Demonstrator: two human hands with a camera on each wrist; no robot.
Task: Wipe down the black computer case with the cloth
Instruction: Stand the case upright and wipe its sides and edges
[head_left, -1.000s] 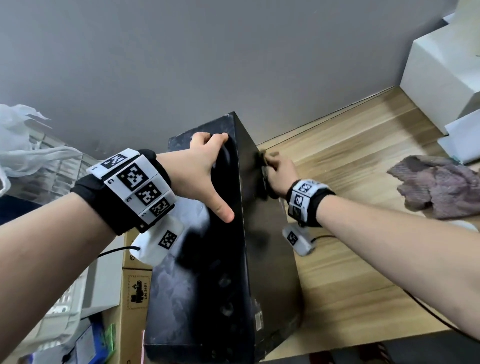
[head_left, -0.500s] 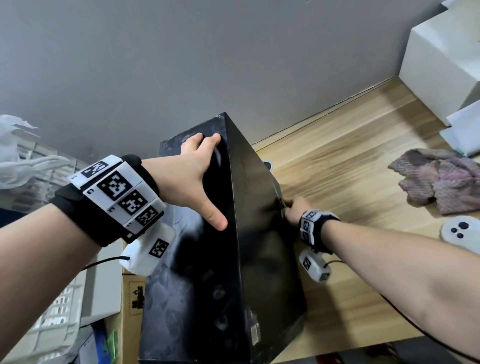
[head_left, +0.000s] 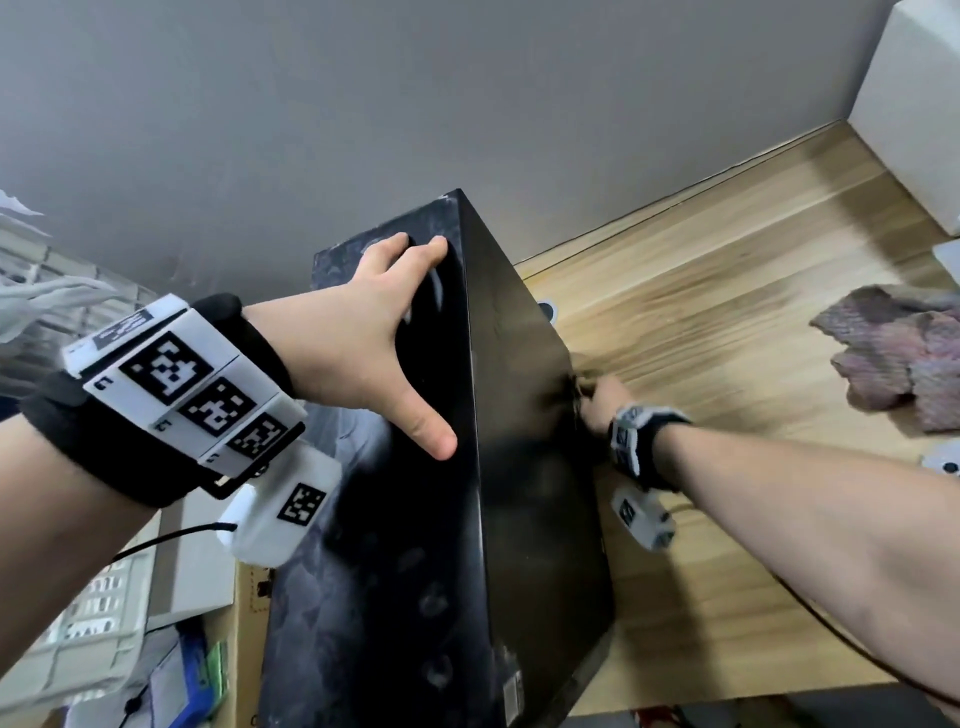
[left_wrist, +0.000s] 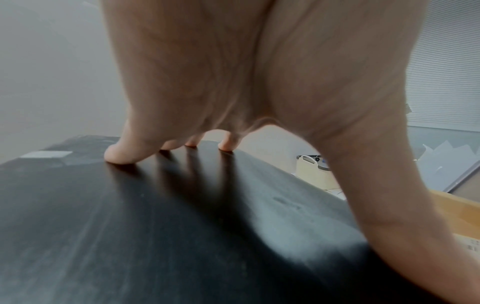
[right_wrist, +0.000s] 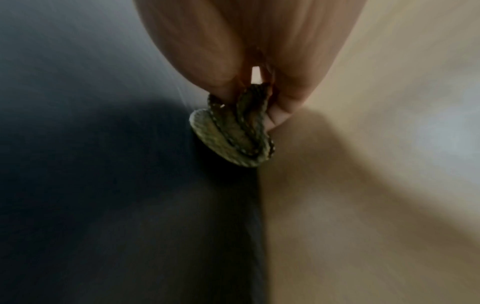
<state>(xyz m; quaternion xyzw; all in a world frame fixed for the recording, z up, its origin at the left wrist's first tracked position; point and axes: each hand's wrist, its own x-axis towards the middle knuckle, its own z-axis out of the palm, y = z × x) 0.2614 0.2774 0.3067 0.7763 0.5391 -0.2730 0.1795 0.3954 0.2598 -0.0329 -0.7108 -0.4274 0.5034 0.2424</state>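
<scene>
At the foot of the tall black computer case, where its right side meets the light wooden counter: cloth low on the panel.
The right hand has its fingers bunched round a small greenish knitted cloth, pressed to that side, whose long axis runs toward the person. The left hand, fingers spread and grasping nothing, braces the top.

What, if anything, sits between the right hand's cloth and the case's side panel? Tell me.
Nothing visible does. The right hand grips a bunched olive cloth that already lies against the right side of the black computer case, low near the wooden tabletop. The left hand only braces the top.
</scene>
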